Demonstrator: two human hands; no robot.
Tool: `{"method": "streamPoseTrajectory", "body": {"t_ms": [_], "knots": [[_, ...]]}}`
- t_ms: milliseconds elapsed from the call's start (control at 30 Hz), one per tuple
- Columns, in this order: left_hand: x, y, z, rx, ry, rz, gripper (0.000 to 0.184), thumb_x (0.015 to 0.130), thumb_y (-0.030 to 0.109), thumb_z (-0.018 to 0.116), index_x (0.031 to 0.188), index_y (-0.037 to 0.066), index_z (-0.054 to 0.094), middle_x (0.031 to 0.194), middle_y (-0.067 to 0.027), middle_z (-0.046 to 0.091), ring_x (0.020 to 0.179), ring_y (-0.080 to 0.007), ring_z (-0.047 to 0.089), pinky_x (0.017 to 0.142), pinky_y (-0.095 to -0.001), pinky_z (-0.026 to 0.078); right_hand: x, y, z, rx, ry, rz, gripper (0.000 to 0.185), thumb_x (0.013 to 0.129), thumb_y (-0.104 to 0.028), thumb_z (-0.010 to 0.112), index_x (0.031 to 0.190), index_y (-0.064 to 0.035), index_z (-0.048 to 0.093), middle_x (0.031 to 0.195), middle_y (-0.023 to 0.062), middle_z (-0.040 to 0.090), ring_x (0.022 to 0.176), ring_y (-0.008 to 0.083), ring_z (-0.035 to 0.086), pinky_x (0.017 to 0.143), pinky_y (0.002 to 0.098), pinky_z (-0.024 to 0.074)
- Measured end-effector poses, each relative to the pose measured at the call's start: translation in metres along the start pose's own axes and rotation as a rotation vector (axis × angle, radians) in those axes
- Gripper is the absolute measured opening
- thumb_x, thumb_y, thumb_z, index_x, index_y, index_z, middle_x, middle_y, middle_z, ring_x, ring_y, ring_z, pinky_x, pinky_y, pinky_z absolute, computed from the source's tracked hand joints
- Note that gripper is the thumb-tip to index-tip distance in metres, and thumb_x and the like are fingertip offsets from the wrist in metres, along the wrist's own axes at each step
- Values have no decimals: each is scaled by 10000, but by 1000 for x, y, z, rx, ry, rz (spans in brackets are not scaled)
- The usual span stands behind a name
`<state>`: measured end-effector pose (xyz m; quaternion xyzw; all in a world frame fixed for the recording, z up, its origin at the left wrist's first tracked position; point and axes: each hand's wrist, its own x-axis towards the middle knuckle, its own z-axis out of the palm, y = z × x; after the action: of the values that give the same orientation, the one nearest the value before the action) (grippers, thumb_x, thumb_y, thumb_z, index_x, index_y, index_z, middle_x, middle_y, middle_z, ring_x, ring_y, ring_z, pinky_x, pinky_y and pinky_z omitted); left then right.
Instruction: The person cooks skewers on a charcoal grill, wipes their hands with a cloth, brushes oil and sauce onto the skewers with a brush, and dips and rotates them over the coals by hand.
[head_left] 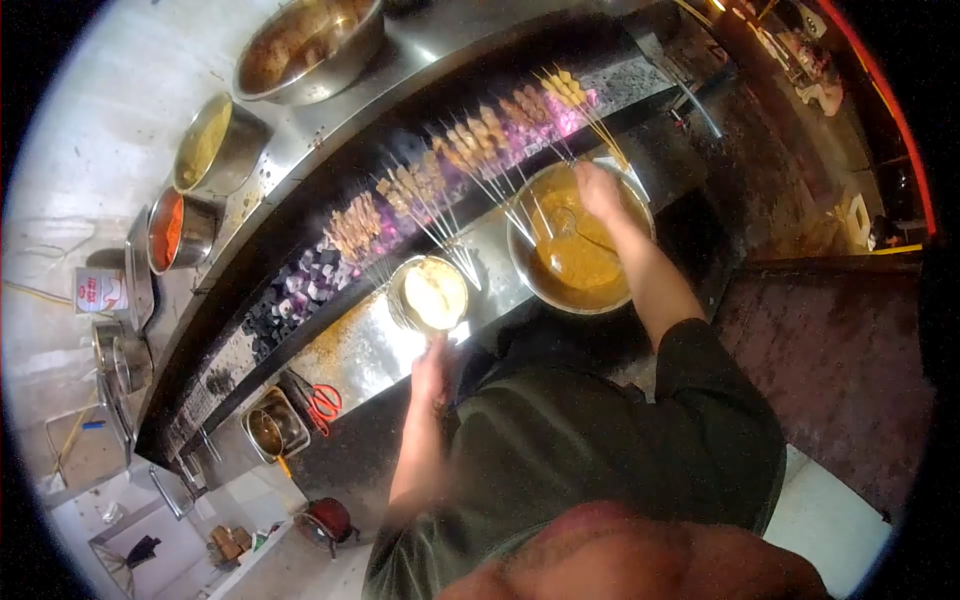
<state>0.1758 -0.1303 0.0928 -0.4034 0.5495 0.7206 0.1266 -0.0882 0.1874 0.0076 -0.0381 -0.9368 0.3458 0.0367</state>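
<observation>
My right hand reaches over a large metal bowl of yellow-brown sauce. Its fingers are closed at the stick ends of dark meat skewers, though the grip is partly hidden. Inside the bowl lies a curved metal utensil, perhaps a ladle. Yellow pieces on skewers lie just beyond. My left hand is closed at the near edge of a small round metal bowl with pale, glaring contents. What its fingers grip is hard to see. More meat skewers lie across the grill.
Glowing charcoal fills the long curved grill trough. Behind it stand metal pots with yellow contents, red contents and a big brown-filled basin. Red-handled scissors lie beside a small metal tray at the lower left.
</observation>
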Motion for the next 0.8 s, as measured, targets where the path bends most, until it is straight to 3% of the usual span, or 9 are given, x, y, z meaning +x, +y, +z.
{"method": "streamPoseTrajectory", "body": {"t_ms": [100, 200, 400, 500, 600, 700, 800], "knots": [[1, 1, -6, 95, 14, -17, 455, 855, 396, 585, 960, -46, 613, 830, -87, 618, 678, -141, 547, 596, -246, 421, -8, -28, -20, -96, -63, 97, 318, 909, -296, 403, 1005, -57, 590, 975, 253, 589, 917, 423, 558, 806, 468, 439], [-8, 11, -2, 65, -9, -74, 384, 879, 323, 574, 1070, -9, 563, 1018, -82, 600, 914, -176, 554, 809, -306, 434, -9, -27, -16, -162, -24, 115, 306, 909, -309, 389, 957, -77, 584, 910, 256, 594, 861, 439, 564, 758, 495, 445], [4, -7, -17, -30, -24, -77, 363, 885, 326, 563, 1018, -11, 559, 969, -94, 610, 867, -193, 585, 750, -303, 473, -12, -36, -20, -71, 48, 100, 301, 907, -284, 406, 933, -43, 586, 884, 252, 599, 853, 443, 563, 742, 492, 444], [8, -15, -16, -16, 25, 35, 475, 840, 408, 599, 901, -63, 625, 781, -85, 626, 597, -115, 531, 518, -233, 409, -5, -28, -18, 48, 69, -18, 311, 903, -278, 425, 921, -20, 596, 906, 250, 598, 847, 440, 569, 733, 482, 449], [5, -11, -12, -24, 39, 13, 467, 835, 395, 608, 915, -64, 624, 788, -90, 633, 569, -104, 511, 493, -229, 387, 4, -6, 1, 116, 109, 2, 306, 900, -265, 439, 908, -8, 606, 893, 231, 611, 820, 396, 593, 720, 428, 461], [17, -24, -27, 6, 14, -2, 426, 831, 376, 615, 880, -48, 621, 748, -69, 612, 560, -107, 497, 492, -235, 376, 4, -5, -2, 195, -11, 19, 271, 892, -236, 459, 902, -15, 616, 849, 168, 640, 785, 297, 605, 696, 359, 459], [4, -14, -16, -93, 28, 18, 371, 829, 347, 620, 831, -25, 614, 692, -40, 579, 533, -108, 476, 475, -240, 360, 4, -4, 1, 476, -134, 273, 228, 879, -201, 480, 896, -28, 627, 849, 106, 646, 771, 198, 579, 683, 321, 448]]}}
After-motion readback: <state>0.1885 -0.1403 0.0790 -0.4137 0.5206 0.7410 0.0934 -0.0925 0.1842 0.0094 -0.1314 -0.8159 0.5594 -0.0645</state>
